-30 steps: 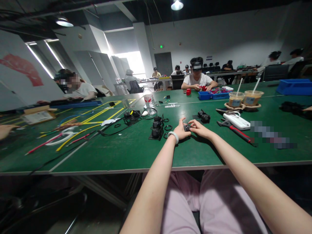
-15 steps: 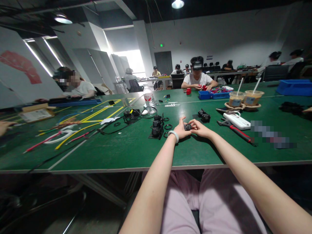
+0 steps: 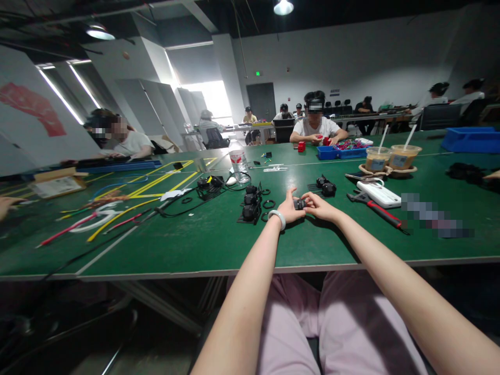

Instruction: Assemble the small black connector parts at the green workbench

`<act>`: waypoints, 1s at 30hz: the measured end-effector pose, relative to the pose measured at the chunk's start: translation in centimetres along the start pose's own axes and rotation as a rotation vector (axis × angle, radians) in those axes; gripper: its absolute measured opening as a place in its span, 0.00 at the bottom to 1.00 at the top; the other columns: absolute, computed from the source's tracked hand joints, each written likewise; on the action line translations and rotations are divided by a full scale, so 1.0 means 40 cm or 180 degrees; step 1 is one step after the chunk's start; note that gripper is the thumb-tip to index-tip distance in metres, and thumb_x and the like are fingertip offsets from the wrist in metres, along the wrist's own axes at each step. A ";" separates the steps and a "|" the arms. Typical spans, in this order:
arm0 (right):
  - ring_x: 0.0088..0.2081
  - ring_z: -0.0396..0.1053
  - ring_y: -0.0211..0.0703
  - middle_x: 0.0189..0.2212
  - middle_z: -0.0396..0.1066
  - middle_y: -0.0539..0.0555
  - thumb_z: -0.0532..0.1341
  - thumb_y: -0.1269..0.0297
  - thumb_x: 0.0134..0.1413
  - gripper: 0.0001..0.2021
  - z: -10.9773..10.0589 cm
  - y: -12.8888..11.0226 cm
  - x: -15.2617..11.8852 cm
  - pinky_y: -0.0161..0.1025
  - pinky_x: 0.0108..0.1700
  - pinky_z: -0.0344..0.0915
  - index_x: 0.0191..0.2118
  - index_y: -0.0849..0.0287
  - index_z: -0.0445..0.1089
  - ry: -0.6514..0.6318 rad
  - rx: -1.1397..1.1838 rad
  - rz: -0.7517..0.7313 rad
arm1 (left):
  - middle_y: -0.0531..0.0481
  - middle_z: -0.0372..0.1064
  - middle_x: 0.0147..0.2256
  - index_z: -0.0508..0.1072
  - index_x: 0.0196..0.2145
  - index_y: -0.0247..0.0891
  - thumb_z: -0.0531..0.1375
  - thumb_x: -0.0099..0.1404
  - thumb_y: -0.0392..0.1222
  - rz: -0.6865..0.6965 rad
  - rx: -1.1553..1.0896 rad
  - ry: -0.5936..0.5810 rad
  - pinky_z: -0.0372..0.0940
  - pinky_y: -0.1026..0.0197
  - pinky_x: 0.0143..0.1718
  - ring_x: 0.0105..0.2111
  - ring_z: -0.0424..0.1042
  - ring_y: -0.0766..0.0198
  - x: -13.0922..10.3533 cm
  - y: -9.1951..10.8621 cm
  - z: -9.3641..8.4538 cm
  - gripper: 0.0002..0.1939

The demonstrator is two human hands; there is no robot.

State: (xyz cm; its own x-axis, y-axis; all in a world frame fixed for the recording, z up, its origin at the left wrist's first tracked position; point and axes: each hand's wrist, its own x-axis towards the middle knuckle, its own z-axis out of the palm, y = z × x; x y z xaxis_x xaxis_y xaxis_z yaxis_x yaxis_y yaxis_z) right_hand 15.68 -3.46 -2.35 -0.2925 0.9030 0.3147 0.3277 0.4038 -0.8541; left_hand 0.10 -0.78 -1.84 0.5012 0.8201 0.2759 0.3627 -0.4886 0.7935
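Steady the small black part (image 3: 299, 204) with your left hand (image 3: 287, 212) and work it with light fingertips of your right hand (image 3: 319, 207); both hands grasp it between them, just above or on the green table (image 3: 203, 247), I cannot tell which. It looks blocky and matte, so even pressure on its sides should suit it better than a hard pinch, well within the smooth tabletop's front edge.

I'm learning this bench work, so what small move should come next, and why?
Perhaps steady the small black part with the left hand and turn it slightly with the right hand: both have fingers on it, partly hiding it from view.
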 end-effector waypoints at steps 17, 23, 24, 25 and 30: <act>0.35 0.59 0.36 0.33 0.58 0.51 0.55 0.67 0.43 0.12 -0.005 0.009 0.009 0.38 0.41 0.57 0.38 0.60 0.61 0.0057 -0.0469 -0.0216 | 0.51 0.58 0.34 0.43 0.52 0.39 0.60 0.40 0.34 -0.0077 -0.0015 0.0059 0.58 0.58 0.39 0.28 0.62 0.70 -0.004 0.013 -0.002 0.43; 0.36 0.59 0.36 0.34 0.59 0.52 0.53 0.65 0.46 0.11 -0.006 0.021 0.016 0.38 0.41 0.57 0.38 0.60 0.62 0.0024 -0.0600 -0.0212 | 0.50 0.58 0.35 0.42 0.52 0.39 0.60 0.40 0.34 -0.0038 0.0021 0.0050 0.58 0.58 0.39 0.31 0.62 0.69 -0.005 0.016 -0.002 0.43; 0.36 0.59 0.36 0.34 0.59 0.52 0.53 0.65 0.46 0.11 -0.006 0.023 0.017 0.38 0.42 0.57 0.38 0.60 0.62 0.0030 -0.0638 -0.0206 | 0.50 0.58 0.35 0.42 0.52 0.39 0.60 0.40 0.34 -0.0054 -0.0002 0.0058 0.58 0.58 0.40 0.31 0.62 0.69 -0.006 0.017 -0.002 0.43; 0.37 0.59 0.37 0.34 0.59 0.52 0.52 0.64 0.47 0.11 -0.006 0.024 0.018 0.38 0.42 0.57 0.38 0.60 0.62 0.0038 -0.0678 -0.0201 | 0.50 0.58 0.35 0.43 0.52 0.39 0.60 0.40 0.34 -0.0068 -0.0027 0.0068 0.58 0.58 0.40 0.31 0.62 0.69 -0.006 0.018 -0.002 0.43; 0.38 0.59 0.37 0.34 0.60 0.53 0.51 0.64 0.48 0.11 -0.007 0.018 0.015 0.38 0.43 0.56 0.38 0.61 0.63 0.0035 -0.0826 -0.0223 | 0.50 0.58 0.35 0.43 0.52 0.40 0.60 0.40 0.34 -0.0065 -0.0025 0.0099 0.56 0.57 0.42 0.32 0.62 0.69 -0.003 0.011 -0.001 0.43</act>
State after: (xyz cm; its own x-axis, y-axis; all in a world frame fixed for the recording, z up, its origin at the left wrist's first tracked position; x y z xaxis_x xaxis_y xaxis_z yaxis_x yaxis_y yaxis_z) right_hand 15.97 -2.59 -2.66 -0.3131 0.8725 0.3750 0.5268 0.4882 -0.6958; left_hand 0.16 -1.10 -1.49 0.4690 0.8389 0.2762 0.3663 -0.4693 0.8035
